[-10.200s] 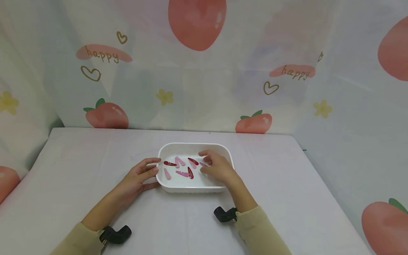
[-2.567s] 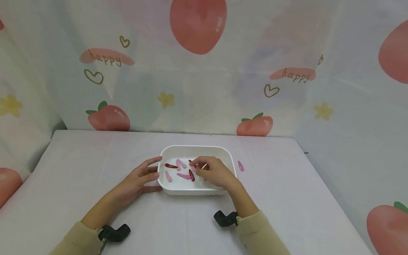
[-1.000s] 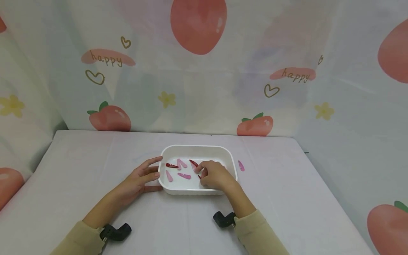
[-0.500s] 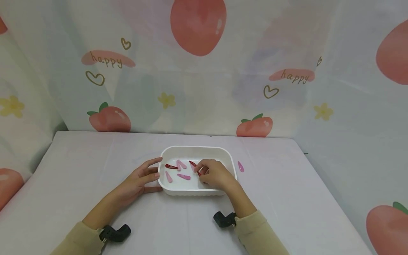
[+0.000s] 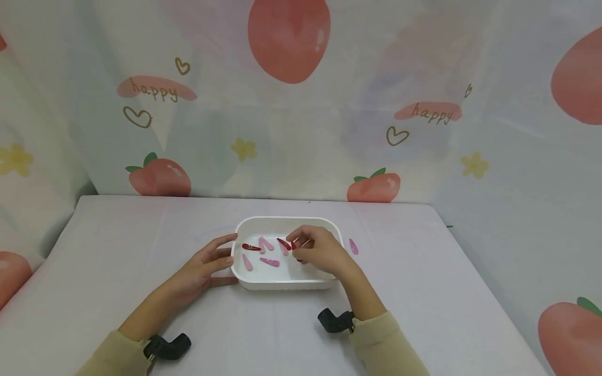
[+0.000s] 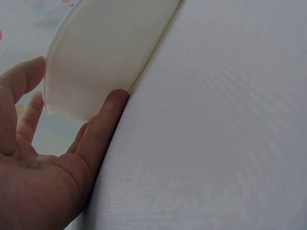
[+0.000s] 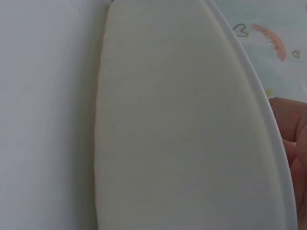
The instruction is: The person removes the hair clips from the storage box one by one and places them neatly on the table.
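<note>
A white plastic tray (image 5: pixel 287 285) lies on the table with several pink and red snap hair clips inside, among them a red hair clip (image 5: pixel 251 247) and a pink hair clip (image 5: pixel 269 262). My right hand (image 5: pixel 322 251) is over the tray's right half, pinching another red hair clip (image 5: pixel 293 245) that the fingers partly cover. With fingers extended, my left hand (image 5: pixel 204 263) touches the tray's left end. In the left wrist view, the left hand's fingertips meet the tray wall (image 6: pixel 100 52). The tray's wall (image 7: pixel 182 120) hides most of the right hand (image 7: pixel 293 134) in the right wrist view.
One pink hair clip (image 5: pixel 354 246) lies on the white-covered table (image 5: pixel 263 334), just right of the tray. Behind the table hangs a printed cloth (image 5: pixel 291 130) with fruit and hearts. A black wrist camera (image 5: pixel 168 347) sits at the left sleeve, another (image 5: pixel 336 320) at the right.
A pink hair clip has gone from the tray to the table on its right. Since then my right hand has taken a red hair clip and raised it slightly. The left hand stays put.
</note>
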